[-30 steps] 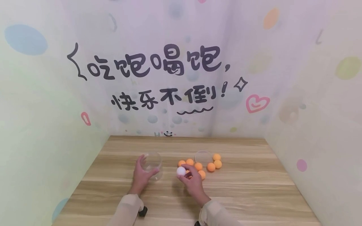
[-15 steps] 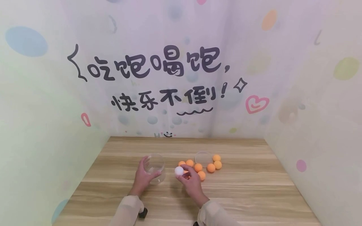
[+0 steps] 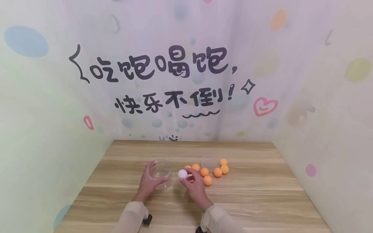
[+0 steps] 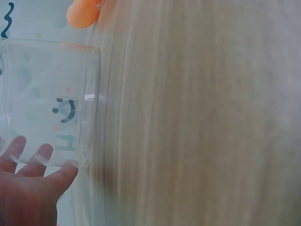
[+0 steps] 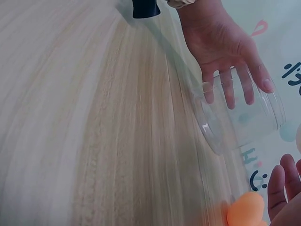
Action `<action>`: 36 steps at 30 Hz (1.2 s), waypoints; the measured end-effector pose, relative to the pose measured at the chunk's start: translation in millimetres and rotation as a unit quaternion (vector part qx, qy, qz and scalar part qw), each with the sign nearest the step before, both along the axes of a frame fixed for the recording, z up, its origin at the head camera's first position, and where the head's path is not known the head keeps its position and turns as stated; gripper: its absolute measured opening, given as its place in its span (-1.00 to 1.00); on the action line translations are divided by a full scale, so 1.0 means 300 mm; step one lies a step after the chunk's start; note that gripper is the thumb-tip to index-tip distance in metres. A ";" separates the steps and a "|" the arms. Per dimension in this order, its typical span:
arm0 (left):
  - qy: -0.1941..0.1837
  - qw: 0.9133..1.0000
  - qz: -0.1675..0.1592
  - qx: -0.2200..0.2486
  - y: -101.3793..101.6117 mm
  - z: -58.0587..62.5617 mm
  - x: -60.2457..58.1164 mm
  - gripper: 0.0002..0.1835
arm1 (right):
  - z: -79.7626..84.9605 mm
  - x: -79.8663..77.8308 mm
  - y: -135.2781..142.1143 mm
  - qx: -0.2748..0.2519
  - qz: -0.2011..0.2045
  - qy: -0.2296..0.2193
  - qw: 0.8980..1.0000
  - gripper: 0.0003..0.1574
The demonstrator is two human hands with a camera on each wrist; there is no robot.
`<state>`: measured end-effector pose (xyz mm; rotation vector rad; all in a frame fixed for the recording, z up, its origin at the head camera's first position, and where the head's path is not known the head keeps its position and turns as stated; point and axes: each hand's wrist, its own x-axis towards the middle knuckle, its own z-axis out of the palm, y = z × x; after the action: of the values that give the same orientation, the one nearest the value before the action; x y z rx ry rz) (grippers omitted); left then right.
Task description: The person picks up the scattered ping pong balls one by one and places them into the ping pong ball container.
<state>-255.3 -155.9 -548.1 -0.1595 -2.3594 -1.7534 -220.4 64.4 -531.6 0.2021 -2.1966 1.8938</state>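
I have the left hand [image 3: 148, 179] wrapped round the clear jar [image 3: 164, 168]; at its three o'clock, just apart, the right hand [image 3: 196, 186] pinches the white ping-pong ball [image 3: 182, 174]. I'd steady the jar mouth-up and pinch lightly.

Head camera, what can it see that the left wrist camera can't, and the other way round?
Only the head view shows the white ball, the right hand pinching it and the pink heart on the wall. Only the left wrist view shows the smiley face through the clear jar. Both show that jar, the left hand, orange balls and the table.
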 end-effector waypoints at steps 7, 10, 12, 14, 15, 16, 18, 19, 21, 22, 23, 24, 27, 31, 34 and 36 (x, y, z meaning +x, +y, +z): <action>-0.003 1.000 -0.015 -0.004 0.021 0.104 0.068 0.04 | 0.011 0.007 -0.015 -0.008 0.008 0.003 1.000 -0.51; -0.004 1.000 -0.019 -0.001 0.024 0.101 0.068 0.06 | 0.060 0.035 -0.022 -0.008 0.014 0.004 1.000 -0.53; -0.002 1.000 -0.021 0.001 0.026 0.100 0.069 0.06 | 0.094 0.052 -0.026 -0.008 0.020 0.008 1.000 -0.54; 0.002 1.000 -0.026 0.006 0.028 0.099 0.068 0.06 | 0.110 0.056 -0.029 -0.012 0.021 0.012 1.000 -0.55; 0.004 1.000 -0.030 0.008 0.029 0.099 0.069 0.05 | 0.107 0.051 -0.031 -0.013 0.021 0.014 1.000 -0.55; 0.006 0.999 -0.033 0.010 0.031 0.100 0.069 0.05 | 0.097 0.042 -0.034 -0.015 0.021 0.014 1.000 -0.54; 0.009 0.999 -0.037 0.008 0.033 0.100 0.070 0.05 | 0.074 0.021 -0.040 -0.017 0.019 0.008 1.000 -0.54; 0.010 0.999 -0.038 0.008 0.034 0.100 0.070 0.05 | 0.062 0.012 -0.043 -0.018 0.017 0.004 1.000 -0.54; 0.011 0.999 -0.041 0.007 0.035 0.099 0.070 0.05 | 0.040 -0.006 -0.049 -0.022 0.014 -0.006 1.000 -0.53; 0.011 0.999 -0.042 0.006 0.035 0.099 0.069 0.04 | 0.033 -0.012 -0.052 -0.023 0.013 -0.009 1.000 -0.53; 0.010 0.999 -0.042 0.005 0.035 0.099 0.069 0.04 | 0.030 -0.016 -0.055 -0.022 0.011 -0.010 1.000 -0.53; 0.011 0.999 -0.043 0.005 0.035 0.099 0.069 0.04 | 0.029 -0.017 -0.058 -0.022 0.011 -0.009 1.000 -0.52; 0.012 0.999 -0.044 0.003 0.036 0.100 0.071 0.05 | 0.028 -0.020 -0.067 -0.019 0.011 -0.007 1.000 -0.53; 0.012 0.999 -0.045 0.002 0.041 0.101 0.077 0.05 | 0.027 -0.022 -0.075 -0.014 0.015 -0.005 1.000 -0.54; 0.007 0.999 -0.049 0.009 0.045 0.101 0.081 0.05 | 0.026 -0.022 -0.078 -0.016 0.016 -0.002 1.000 -0.56; 0.002 0.998 -0.054 0.014 0.047 0.102 0.082 0.04 | 0.026 -0.020 -0.080 -0.013 0.016 -0.005 1.000 -0.56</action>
<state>-230.6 -141.8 -517.5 -0.2907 -2.3629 -1.8297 -226.4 40.3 -523.8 0.2245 -2.1860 1.9425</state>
